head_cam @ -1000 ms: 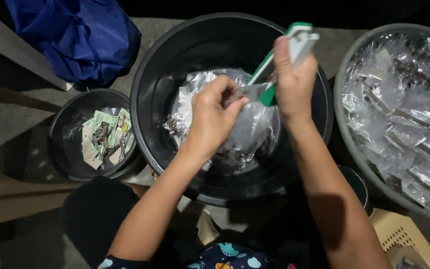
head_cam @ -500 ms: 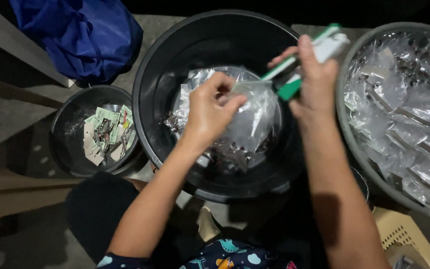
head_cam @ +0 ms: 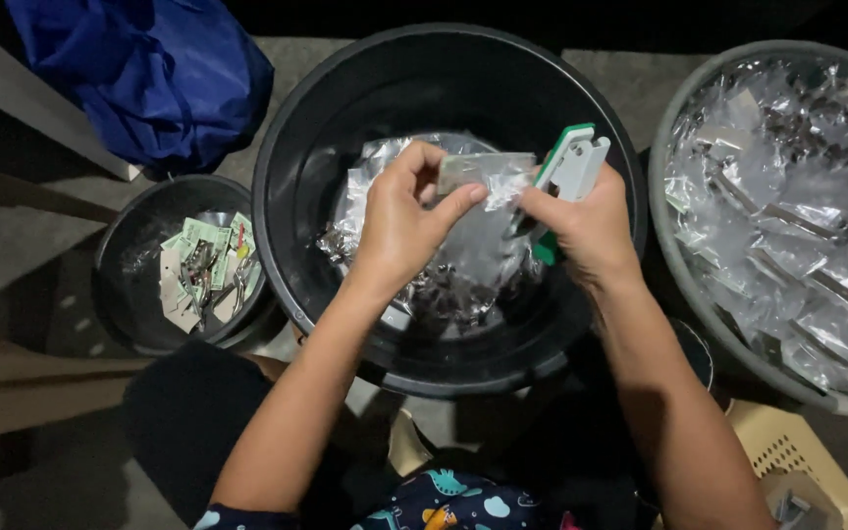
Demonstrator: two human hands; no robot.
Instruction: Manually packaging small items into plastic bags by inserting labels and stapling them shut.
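**Stapler brought back down to the packet; both hands now on the same small bag**

Finding 1. The right hand (head_cam: 586,231) has come down and inward from its raised position of half a second ago, when it stood up near the rim of the grey tub. It is now closed around the green-and-white stapler (head_cam: 569,169), with thumb and forefinger also pinching the right end of the small clear packet (head_cam: 488,175).

Finding 2. The left hand (head_cam: 399,226) holds the left end of the same packet between thumb and fingers, much as it did in the earlier frames. The packet's top edge, with a pale strip across it, is now stretched level between the two hands.

Finding 3. The packet hangs over the middle of the big black tub (head_cam: 296,196), above a heap of clear bags (head_cam: 444,285) lying inside. The stapler sits at 3 o'clock of the packet, just beside it; whether its mouth is on the plastic cannot be told.

Assessment. The return of the tool to the packet's edge suggests the packet is being lined up for fastening, not yet released.

Surroundings. A small black bucket (head_cam: 120,285) with paper cards and metal bits stands at 9 o'clock; the grey tub (head_cam: 674,245) of filled packets at 3 o'clock; a blue bag (head_cam: 149,69) at 11 o'clock.
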